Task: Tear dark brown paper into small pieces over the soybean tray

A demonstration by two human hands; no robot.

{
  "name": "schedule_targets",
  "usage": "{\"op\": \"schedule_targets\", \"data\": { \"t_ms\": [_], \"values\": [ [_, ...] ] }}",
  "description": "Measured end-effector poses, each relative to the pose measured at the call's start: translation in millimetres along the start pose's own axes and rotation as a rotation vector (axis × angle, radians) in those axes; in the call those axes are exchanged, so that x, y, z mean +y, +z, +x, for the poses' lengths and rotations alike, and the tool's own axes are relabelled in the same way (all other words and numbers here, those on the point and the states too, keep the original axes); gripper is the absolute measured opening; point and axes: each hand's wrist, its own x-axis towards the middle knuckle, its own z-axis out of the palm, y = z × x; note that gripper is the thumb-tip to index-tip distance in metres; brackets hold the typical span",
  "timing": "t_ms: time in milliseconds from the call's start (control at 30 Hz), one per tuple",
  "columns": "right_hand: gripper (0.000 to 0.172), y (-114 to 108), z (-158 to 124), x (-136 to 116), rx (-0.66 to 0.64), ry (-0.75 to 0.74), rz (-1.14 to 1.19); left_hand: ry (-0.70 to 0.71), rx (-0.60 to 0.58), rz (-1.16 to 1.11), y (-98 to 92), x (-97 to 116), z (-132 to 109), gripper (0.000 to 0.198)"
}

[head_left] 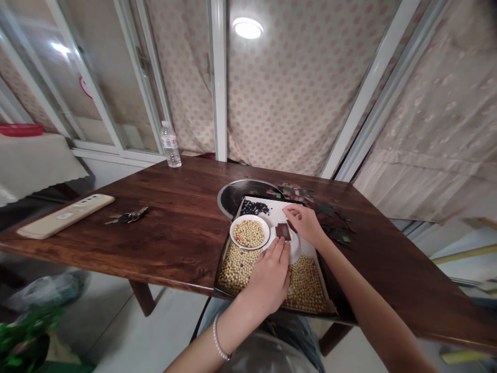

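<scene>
A dark tray with a white liner lies on the wooden table and holds many pale yellow beans and a small heap of black beans. A white bowl of yellow beans sits in the tray. Beside it is a second white dish bearing a dark brown square piece. My left hand rests palm down over the beans, fingers stretched toward that dish. My right hand hovers over the dish's far side, fingers curled in a pinch; what it holds is too small to make out.
A round metal pan sits behind the tray. Dark scraps lie scattered to the right. Keys, a beige remote-like bar and a water bottle stand on the table's left. A curtain hangs behind.
</scene>
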Motion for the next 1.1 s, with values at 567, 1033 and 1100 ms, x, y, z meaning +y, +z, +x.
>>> {"op": "schedule_targets", "data": {
  "t_ms": [567,1033,1100],
  "values": [
    [0.017,-27.5,11.2,52.1,0.23,0.34,0.494,0.046,0.043,-0.003,4.9,-9.3,-1.0,0.056],
    [0.03,-81.3,6.3,122.4,0.333,0.544,0.622,0.079,0.05,-0.002,4.6,-14.9,1.4,0.052],
    [0.036,-74.7,11.5,120.4,0.371,0.518,0.597,0.073,0.047,-0.004,4.7,-14.9,1.6,0.051]
  ]
}}
